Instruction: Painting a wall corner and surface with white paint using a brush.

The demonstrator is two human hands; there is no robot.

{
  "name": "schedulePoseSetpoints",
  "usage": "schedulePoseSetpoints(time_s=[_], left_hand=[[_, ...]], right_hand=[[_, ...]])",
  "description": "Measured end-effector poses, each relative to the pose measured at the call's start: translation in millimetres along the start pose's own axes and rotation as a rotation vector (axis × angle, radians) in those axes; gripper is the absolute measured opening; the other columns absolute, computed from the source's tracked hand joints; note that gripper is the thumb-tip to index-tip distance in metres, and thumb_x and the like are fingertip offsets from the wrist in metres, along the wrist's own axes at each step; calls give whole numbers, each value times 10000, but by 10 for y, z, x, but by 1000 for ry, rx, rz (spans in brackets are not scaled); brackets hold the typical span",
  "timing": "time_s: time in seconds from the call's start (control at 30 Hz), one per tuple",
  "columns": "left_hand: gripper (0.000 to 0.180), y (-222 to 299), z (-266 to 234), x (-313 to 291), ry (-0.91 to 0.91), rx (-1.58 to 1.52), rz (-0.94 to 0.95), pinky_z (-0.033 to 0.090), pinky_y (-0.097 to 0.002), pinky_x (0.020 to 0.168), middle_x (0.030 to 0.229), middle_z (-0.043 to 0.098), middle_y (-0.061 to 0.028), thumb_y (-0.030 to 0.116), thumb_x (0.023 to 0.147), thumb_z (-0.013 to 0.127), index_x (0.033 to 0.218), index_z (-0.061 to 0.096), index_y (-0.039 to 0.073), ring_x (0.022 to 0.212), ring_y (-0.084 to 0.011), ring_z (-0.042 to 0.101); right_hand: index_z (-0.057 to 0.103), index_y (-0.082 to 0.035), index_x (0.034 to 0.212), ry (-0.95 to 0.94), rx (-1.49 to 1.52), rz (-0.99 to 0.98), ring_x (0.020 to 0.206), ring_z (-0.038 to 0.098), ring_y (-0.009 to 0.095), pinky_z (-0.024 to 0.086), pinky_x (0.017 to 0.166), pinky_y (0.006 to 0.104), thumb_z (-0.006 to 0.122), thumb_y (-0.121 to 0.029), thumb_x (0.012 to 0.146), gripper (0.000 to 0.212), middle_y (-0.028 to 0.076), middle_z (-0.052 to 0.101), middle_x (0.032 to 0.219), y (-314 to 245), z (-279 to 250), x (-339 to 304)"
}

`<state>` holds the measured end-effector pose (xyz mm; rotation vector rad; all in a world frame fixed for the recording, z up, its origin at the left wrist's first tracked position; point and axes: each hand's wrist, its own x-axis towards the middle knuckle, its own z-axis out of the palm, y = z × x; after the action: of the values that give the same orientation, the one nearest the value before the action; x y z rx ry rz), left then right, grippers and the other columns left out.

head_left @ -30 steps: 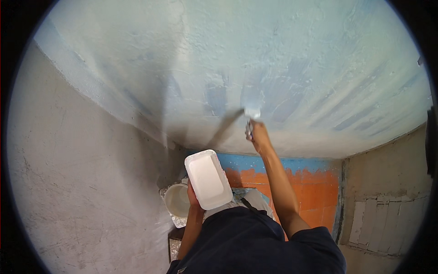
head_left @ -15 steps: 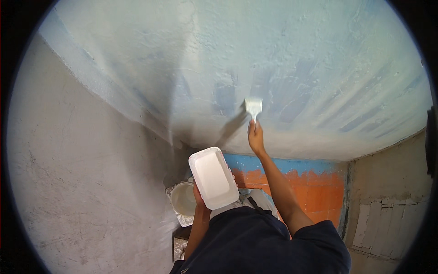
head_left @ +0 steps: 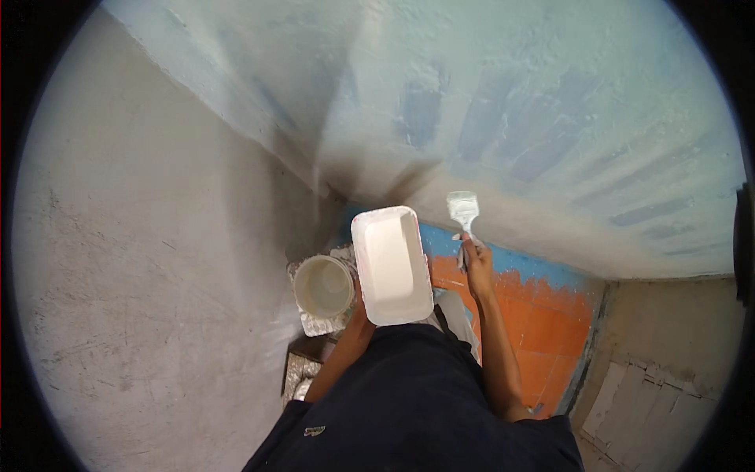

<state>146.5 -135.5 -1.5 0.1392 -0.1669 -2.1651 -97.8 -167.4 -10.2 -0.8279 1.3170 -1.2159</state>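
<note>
Beside one bucket (head_left: 305, 291), the left hand (head_left: 359, 311) grips one white tray (head_left: 363, 271), the right hand (head_left: 477, 265) pinching one paintbrush (head_left: 464, 208)

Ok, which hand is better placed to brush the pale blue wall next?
Probably the right hand: it grips the flat white paintbrush, bristles toward that wall; the left hand supports the shallow white rectangular tray.

Uneven light, seemingly from the right, brightens the white tray (head_left: 391, 263) and throws soft shadows across the grey wall (head_left: 141, 259) and pale blue wall (head_left: 543, 55). Outer edges bend, picture corners go black.
</note>
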Motion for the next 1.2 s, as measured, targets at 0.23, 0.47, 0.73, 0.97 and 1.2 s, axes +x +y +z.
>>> schedulePoseSetpoints(time_s=[0.23,0.47,0.73,0.97,1.2], left_hand=[[662,-468,199,390,-29,-221,-301,465,-533,1067,1379,535,-165,496,1021,537,1484,435,33,1218,-360,579],[678,-890,281,624,-118,-211,-355,447,-566,1086,1400,529,-161,510,1010,549,1476,441,29,1210,-376,589],[630,-1590,357,531,-60,-92,-309,534,-563,976,1339,574,-207,487,1033,511,1450,465,16,1140,-375,625],[594,-2054,801,439,132,-150,-524,526,-542,969,1310,583,-230,446,1059,465,1488,438,37,1101,-369,623],[583,-2625,914,352,196,-156,-478,482,-546,1077,1444,560,-166,438,1068,438,1513,438,61,1303,-343,573]], right_hand=[[624,-51,961,237,69,-117,445,439,58,294,387,223,482,-381,1097,384,-4,535,593,-566,-700,-924],[661,26,1070,140,-7,-212,458,460,80,348,418,246,488,-305,1064,373,30,555,611,-1237,-970,-1323],[709,20,1216,-20,-169,-465,541,547,129,408,475,268,602,-91,998,267,51,574,659,-1544,-1546,-1744],[721,37,1206,109,-239,-455,656,521,77,383,575,239,716,-43,921,296,31,620,777,-1624,-2078,-2068],[667,2,1202,246,-160,-294,691,501,43,394,607,220,737,-27,918,295,-18,592,812,-1446,-2526,-2450]])
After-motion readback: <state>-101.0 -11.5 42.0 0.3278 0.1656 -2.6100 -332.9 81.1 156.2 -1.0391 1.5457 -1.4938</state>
